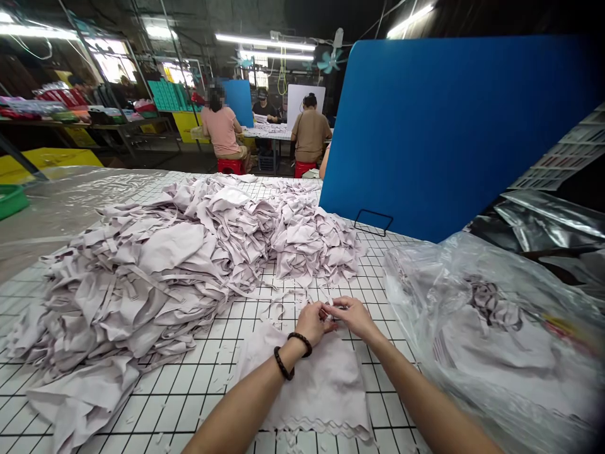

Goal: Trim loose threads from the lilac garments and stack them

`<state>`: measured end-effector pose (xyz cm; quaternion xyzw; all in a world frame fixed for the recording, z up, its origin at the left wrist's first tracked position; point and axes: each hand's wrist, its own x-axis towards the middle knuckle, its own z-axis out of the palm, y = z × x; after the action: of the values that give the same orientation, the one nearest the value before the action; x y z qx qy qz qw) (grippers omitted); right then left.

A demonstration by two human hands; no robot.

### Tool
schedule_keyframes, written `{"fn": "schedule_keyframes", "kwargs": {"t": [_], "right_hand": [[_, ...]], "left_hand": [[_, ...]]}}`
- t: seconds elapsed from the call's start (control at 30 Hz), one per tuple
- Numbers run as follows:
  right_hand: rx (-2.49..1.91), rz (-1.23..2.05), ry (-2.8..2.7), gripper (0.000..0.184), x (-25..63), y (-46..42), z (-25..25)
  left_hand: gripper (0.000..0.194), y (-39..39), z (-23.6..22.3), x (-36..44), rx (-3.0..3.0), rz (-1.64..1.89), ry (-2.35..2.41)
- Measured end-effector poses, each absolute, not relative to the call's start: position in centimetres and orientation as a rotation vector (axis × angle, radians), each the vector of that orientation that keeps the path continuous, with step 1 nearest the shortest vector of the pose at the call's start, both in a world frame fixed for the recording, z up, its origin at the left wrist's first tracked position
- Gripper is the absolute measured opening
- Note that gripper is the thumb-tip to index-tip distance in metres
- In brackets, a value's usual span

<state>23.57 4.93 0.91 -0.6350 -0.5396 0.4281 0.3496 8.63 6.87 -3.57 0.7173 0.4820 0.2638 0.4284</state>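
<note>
A pale pinkish-grey garment [326,391] lies flat on the grid-lined table, its wavy hem toward me and thin straps at its far end. Over its far edge my left hand [312,323], with two dark beaded bracelets on the wrist, is closed on the fabric. My right hand [352,315] meets it there, thumb and fingers pinched on the same part of the garment. The exact bit between the fingertips is mostly hidden. Just beyond the hands, loose straps [278,306] trail on the table.
A large heap of similar garments [170,252] covers the left; a smaller heap [316,243] sits ahead. On the right stand a blue board [435,126] with a black wire foot [373,222] and a clear plastic bag [416,277] of garments. Farther off, people sit at another table.
</note>
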Motion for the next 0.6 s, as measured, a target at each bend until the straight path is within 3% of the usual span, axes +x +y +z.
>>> {"fn": "schedule_keyframes", "kwargs": {"t": [0.1,0.33,0.6], "right_hand": [[-1.595,1.077,-1.279,0.03,23.5,5.1,0.6],[-1.257,1.583,-0.94,0.027,26.5,5.1,2.9],[-1.199,1.523,-1.079,0.03,29.5,5.9,7.0]], "left_hand": [[0.039,6.8,-3.8,8.8,1.779,0.633,1.198],[0.029,6.9,-3.9,8.9,1.656,0.577,1.173],[0.022,6.9,-3.3,9.0,1.691,0.575,1.218]]}}
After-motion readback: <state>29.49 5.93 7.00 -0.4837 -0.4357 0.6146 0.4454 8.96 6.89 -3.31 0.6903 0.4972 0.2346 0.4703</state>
